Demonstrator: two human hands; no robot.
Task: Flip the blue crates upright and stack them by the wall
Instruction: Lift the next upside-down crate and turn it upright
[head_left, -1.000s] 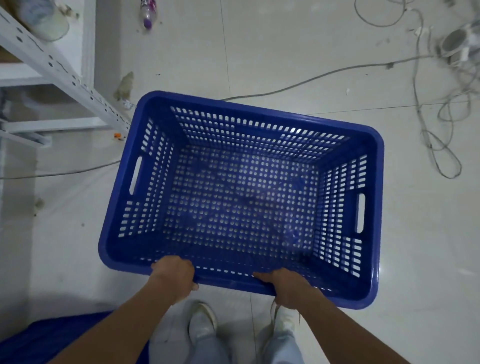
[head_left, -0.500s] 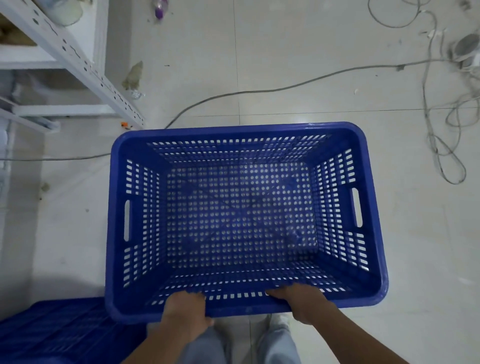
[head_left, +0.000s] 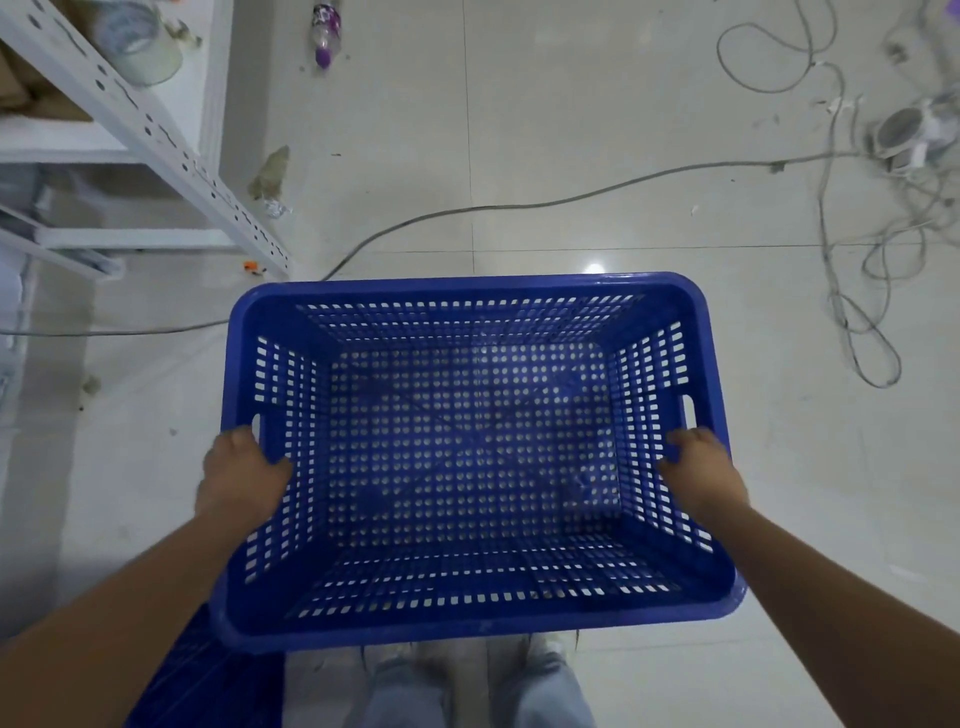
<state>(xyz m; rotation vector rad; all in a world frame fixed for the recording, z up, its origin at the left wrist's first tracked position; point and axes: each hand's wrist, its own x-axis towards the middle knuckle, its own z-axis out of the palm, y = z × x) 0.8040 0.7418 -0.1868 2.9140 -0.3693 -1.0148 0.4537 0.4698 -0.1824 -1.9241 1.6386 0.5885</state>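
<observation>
An upright blue perforated crate (head_left: 467, 291) fills the middle of the head view, its open side facing up at me, held above the tiled floor. My left hand (head_left: 239, 473) grips its left rim by the handle slot. My right hand (head_left: 701, 467) grips the right rim by the other handle slot. A second blue crate (head_left: 208, 680) lies on the floor at the lower left, mostly hidden under my left arm and the held crate.
A white metal shelf rack (head_left: 156, 140) stands at the upper left. A grey cable (head_left: 519, 205) crosses the floor ahead, with tangled cords and a small fan (head_left: 904, 130) at the upper right. A bottle (head_left: 324, 31) lies at the top. My legs (head_left: 467, 691) are below the crate.
Both hands have moved from the crate's near rim to its left and right sides. The crate has come closer to me and now sits square in view.
</observation>
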